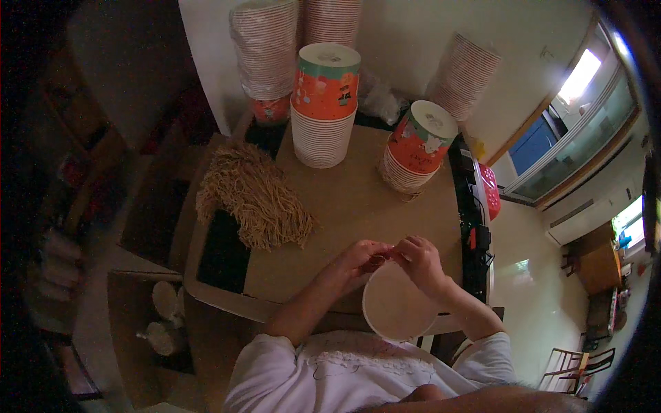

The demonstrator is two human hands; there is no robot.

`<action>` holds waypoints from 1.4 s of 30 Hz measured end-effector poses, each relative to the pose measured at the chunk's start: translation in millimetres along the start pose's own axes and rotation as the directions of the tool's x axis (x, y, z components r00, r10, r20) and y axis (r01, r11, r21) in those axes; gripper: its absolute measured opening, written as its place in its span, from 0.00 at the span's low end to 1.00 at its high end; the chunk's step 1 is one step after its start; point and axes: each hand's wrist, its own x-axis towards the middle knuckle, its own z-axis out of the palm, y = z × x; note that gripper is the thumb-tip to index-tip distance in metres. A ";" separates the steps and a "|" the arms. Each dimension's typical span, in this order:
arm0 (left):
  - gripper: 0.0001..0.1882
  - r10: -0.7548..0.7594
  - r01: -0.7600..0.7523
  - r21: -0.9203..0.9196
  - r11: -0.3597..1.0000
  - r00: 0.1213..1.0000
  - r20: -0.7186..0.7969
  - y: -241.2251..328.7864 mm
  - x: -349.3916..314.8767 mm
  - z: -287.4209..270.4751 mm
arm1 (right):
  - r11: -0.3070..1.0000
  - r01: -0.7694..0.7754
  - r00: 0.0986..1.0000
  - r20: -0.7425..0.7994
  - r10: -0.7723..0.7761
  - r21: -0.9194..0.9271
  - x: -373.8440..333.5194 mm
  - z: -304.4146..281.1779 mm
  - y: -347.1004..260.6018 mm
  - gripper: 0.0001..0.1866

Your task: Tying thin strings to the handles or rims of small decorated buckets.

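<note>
To the left lies a bundle of tan cords (251,196); then the left hand (365,257) pinches (on what, I cannot tell) at the rim of the white bucket (399,303), meeting the right hand (420,260), likewise pinched. Probably something is being fastened there, calling next for steady, close fingertips.

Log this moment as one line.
left hand: fingertips at bucket edge | right hand: fingertips beside left's | grip: pinched detail unclear | cords: heaped left | orange-white stack: upright on cardboard
</note>
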 end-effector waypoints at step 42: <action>0.06 0.361 -0.276 0.450 0.849 0.925 -0.114 4.6 -30.1 24.7 | 0.759 -0.422 0.896 0.356 0.265 0.496 2.6 8.6 34.9 0.05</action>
